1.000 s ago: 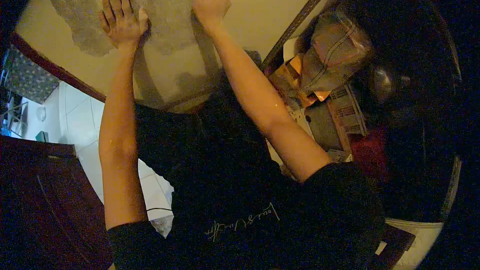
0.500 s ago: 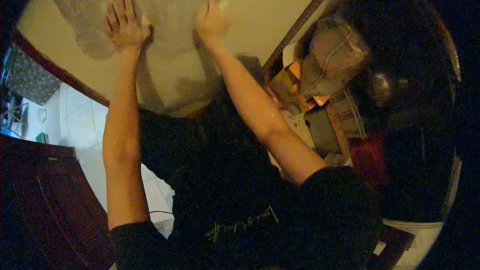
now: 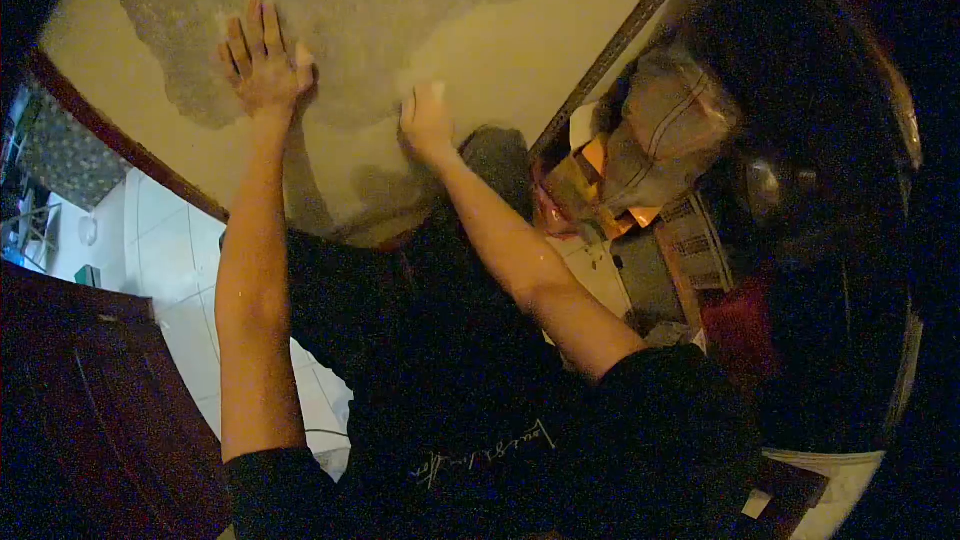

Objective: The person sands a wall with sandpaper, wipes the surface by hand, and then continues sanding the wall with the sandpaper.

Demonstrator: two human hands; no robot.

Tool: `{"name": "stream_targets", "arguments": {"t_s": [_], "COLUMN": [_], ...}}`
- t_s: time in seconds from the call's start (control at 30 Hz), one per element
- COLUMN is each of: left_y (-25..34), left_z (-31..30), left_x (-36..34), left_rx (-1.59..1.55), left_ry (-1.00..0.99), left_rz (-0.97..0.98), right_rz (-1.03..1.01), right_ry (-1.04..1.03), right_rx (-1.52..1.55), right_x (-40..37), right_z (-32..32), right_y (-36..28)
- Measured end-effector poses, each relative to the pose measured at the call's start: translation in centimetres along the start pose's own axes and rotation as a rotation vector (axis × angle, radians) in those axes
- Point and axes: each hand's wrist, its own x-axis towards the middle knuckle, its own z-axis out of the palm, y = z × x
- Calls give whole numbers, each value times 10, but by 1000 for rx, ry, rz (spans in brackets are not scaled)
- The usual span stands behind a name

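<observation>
A pale, yellowish flat surface (image 3: 540, 40) fills the top of the view, with a large irregular grey patch (image 3: 350, 20) on it. My left hand (image 3: 268, 75) lies flat on the patch, its fingers spread and nothing held. Near the patch's lower edge, my right hand (image 3: 428, 125) is closed against the surface. A small pale bit shows by its fingertips; what it grips, I cannot make out.
Right of the surface's dark edge (image 3: 625, 25) sits a translucent plastic bag (image 3: 680, 110), with orange-and-white packaging (image 3: 590, 165) beside it. A dark red piece of furniture (image 3: 100, 390) stands lower left, near white floor tiles (image 3: 165, 240).
My right hand has slid down the surface toward my body, from inside the grey patch to its lower edge. My left hand stays flat; the whole view has shifted slightly.
</observation>
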Motion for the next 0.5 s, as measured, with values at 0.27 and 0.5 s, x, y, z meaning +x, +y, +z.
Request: {"name": "stream_targets", "arguments": {"t_s": [0.27, 0.5], "left_y": [-3, 1], "left_z": [2, 3], "left_x": [0, -1], "left_rx": [83, 17], "left_ry": [3, 12], "left_rz": [11, 6], "right_rz": [152, -49], "right_ry": [131, -20], "right_rx": [176, -70], "right_x": [88, -11], "right_z": [-111, -22], "right_y": [-99, -26]}}
